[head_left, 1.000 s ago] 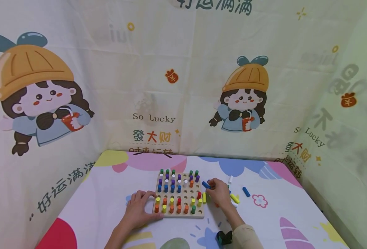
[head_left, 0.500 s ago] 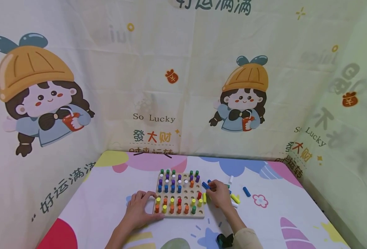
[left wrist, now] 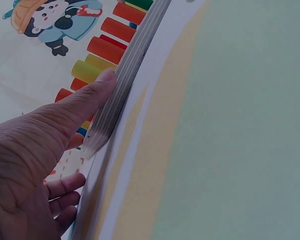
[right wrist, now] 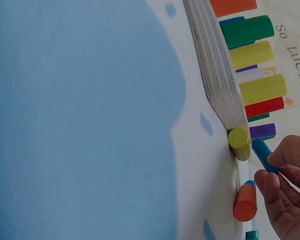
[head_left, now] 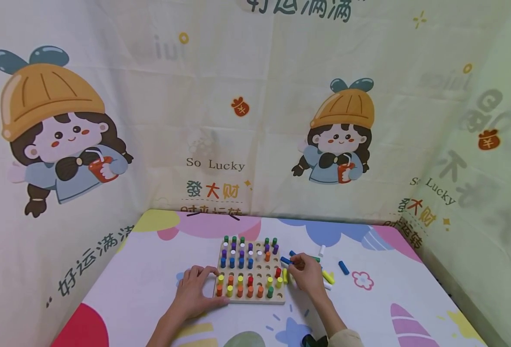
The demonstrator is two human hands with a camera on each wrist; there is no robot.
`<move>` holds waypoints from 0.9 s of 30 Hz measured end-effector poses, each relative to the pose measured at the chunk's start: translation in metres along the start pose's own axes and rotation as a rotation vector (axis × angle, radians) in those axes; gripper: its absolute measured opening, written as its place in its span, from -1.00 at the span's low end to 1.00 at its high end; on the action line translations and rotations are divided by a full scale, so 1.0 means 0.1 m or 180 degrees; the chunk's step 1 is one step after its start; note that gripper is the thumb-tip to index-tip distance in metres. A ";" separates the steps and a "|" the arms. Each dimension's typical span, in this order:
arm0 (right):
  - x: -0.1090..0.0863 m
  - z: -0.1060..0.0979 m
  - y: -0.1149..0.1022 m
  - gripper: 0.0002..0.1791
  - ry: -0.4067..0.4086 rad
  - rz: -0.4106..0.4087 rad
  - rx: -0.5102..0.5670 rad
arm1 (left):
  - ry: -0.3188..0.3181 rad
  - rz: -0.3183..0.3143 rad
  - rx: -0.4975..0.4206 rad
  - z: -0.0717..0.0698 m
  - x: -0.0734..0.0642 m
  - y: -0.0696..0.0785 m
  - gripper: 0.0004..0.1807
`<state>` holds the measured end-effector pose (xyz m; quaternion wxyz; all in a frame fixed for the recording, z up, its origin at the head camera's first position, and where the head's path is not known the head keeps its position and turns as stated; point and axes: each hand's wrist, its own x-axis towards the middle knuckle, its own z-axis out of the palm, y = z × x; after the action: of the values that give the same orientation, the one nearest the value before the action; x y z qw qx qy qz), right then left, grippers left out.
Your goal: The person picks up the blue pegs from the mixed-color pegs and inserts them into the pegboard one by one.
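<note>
A wooden pegboard lies on the table, with rows of coloured pegs standing in it and some bare holes on its right side. My left hand holds its near left corner. In the left wrist view the thumb presses on the front edge beside a yellow peg. Just off the board's right side, my right hand pinches a blue peg between thumb and fingers. Close by the board's right edge is a loose yellow peg, and near the hand is an orange peg.
More loose pegs lie around and behind the right hand: a blue one, a white one, a green one and a yellow one. Farther right is another blue peg. Printed cloth walls enclose the table.
My right hand has shifted slightly, and the blue peg in it now lies more level. A green peg behind the hand shows more. The left hand stays on the board's corner.
</note>
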<state>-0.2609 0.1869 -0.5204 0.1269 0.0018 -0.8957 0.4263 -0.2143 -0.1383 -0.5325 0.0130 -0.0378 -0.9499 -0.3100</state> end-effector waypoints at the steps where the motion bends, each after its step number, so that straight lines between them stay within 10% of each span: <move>1: -0.01 0.00 -0.01 -0.84 0.0011 -0.0018 0.0021 | 0.0001 0.0002 -0.0003 0.00 0.00 0.00 -0.19; 27: -0.12 0.04 -0.26 -0.85 -0.0091 -0.0280 0.0342 | 0.0011 0.0008 -0.0004 -0.01 -0.01 0.00 -0.20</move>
<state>-0.2472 0.1655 -0.5057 0.1324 0.0541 -0.8722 0.4677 -0.2136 -0.1382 -0.5318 0.0150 -0.0385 -0.9497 -0.3106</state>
